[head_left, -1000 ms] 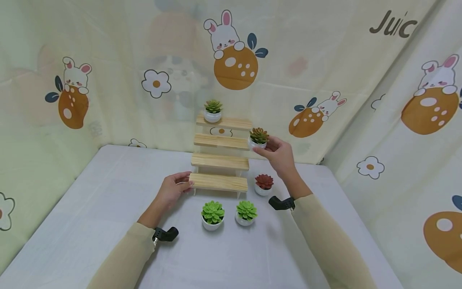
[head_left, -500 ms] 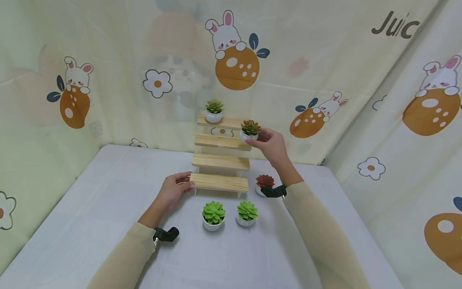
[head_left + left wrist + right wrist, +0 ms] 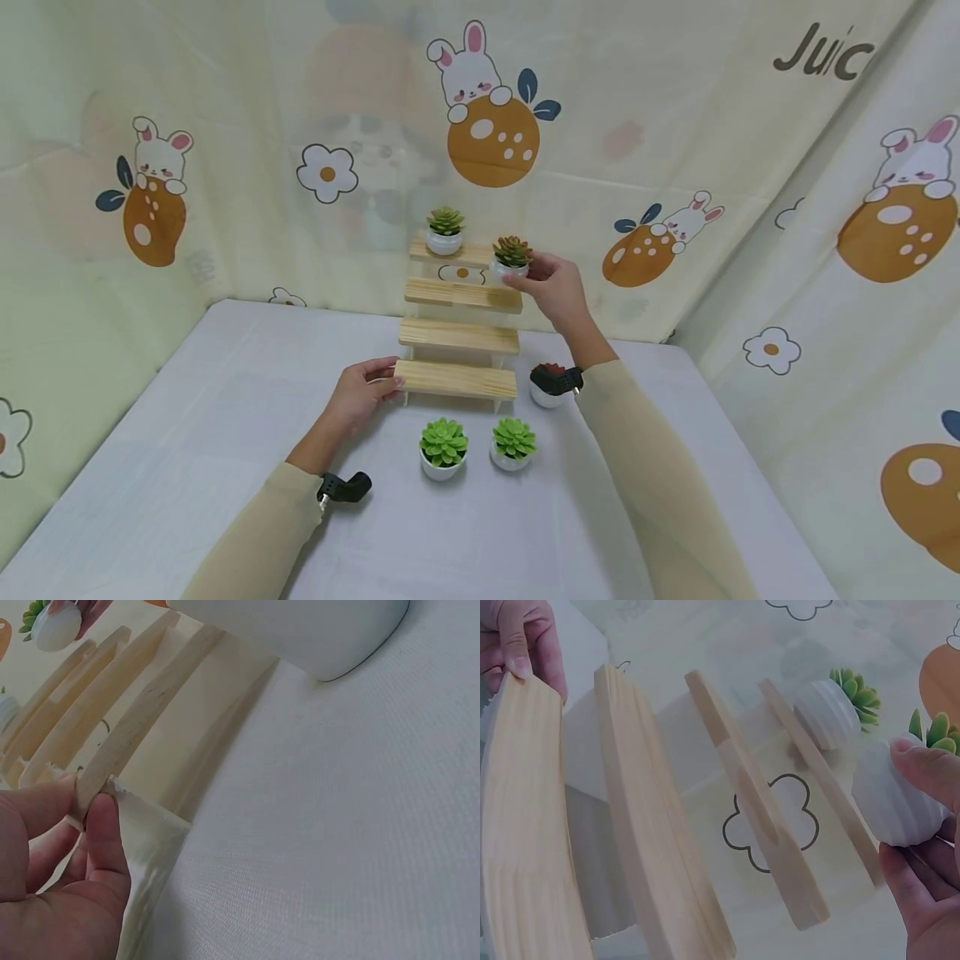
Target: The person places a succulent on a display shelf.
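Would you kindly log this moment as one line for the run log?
left hand: grips bottom step | right hand: holds reddish succulent pot at top step | table: three pots

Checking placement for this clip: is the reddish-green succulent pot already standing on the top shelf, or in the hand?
In the hand. The right hand grips the pot upright near the top shelf; whether it touches the shelf, cannot tell.

So the right hand point(image 3: 553, 287) carried the reddish succulent pot point(image 3: 512, 257) up toward 11 o'clock, from beside the second shelf to the top shelf point(image 3: 459, 252); the wrist now covers the red plant point(image 3: 550, 385).
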### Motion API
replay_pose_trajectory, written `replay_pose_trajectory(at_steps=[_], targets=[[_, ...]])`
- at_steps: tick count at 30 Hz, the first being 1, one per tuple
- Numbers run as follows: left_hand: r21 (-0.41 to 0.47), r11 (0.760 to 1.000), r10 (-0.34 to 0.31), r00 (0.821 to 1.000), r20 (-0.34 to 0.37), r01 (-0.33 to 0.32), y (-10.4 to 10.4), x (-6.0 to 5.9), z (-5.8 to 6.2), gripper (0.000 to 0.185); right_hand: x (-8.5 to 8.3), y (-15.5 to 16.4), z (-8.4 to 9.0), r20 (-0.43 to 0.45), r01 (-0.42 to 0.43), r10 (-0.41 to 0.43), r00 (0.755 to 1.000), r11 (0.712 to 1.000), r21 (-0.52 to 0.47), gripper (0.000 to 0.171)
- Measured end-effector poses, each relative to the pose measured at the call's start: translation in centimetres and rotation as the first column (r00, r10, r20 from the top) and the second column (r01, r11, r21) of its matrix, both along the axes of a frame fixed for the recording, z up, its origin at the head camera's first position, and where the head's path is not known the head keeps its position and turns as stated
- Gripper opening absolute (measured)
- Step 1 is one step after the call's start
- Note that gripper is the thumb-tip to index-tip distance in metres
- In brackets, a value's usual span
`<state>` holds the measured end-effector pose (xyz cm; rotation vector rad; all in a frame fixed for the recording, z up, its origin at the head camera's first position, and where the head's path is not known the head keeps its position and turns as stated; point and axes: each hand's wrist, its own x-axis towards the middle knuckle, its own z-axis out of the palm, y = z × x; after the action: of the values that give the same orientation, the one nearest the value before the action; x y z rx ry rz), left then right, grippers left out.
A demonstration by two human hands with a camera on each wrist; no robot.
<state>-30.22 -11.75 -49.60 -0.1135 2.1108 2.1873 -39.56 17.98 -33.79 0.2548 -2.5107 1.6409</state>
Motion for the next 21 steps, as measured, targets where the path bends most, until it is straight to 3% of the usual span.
replay_pose_trajectory(at_steps=[21], targets=[[-0.005,1.0,-0.014,1.0,0.001,0.014,-0.2,0.0,-0.1,0.048,-2.4,-1.5,1.5,-0.011,0.019,-0.019,1.0,0.999,-0.028,0.054]])
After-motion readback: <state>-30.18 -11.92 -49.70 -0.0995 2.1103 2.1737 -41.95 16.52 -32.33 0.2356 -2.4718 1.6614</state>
